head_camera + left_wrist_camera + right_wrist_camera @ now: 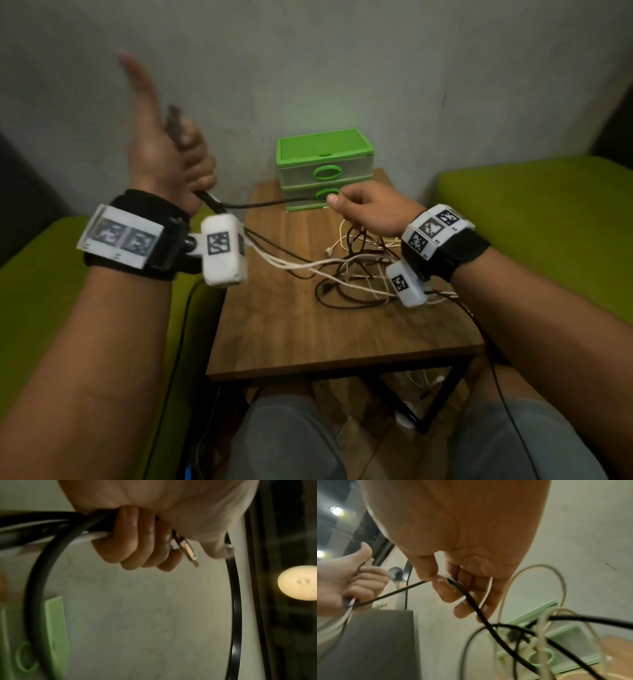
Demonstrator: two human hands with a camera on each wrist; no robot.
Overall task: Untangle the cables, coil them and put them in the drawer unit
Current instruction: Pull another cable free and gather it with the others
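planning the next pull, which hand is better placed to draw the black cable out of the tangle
Right, probably. The right hand already pinches the black cable just above the tangle on the table; the left hand is raised, anchoring a bundle of cable ends.

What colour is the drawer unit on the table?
Green, with clear drawer fronts; the drawer unit shows best in the head view.

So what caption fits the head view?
Left hand grips cables while right hand pinches a black cable above the tangle.
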